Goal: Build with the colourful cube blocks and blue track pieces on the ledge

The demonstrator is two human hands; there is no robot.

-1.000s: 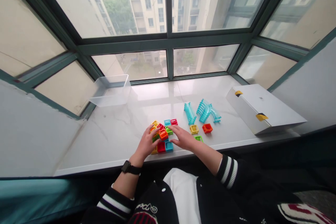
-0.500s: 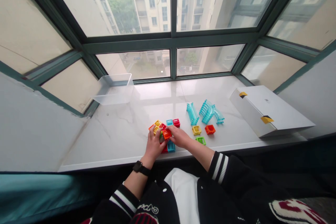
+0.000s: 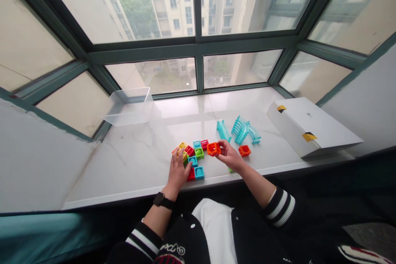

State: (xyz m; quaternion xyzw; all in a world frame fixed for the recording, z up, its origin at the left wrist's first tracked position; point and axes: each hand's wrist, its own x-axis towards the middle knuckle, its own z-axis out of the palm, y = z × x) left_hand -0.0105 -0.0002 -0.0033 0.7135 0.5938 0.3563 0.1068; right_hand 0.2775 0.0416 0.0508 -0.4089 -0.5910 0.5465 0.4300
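Observation:
My right hand grips an orange block, a hollow cube with round openings, raised above the sill. My left hand rests with fingers apart over the left side of a block cluster, touching a yellow block and its neighbours; it grips nothing that I can see. Beside it lie a red block, a blue block, a green block and another blue block. A second orange block sits to the right of my right hand, and a green block is mostly hidden under my wrist.
Clear blue track pieces lie behind my right hand. A white box with yellow-black tabs stands at the right. At the back left is a transparent plastic bin. Windows close off the sill at the back.
My right hand has lifted the orange block off the cluster and carried it to the right, uncovering green and blue blocks. My left hand stays by the cluster, its fingers opened. The view shifted slightly.

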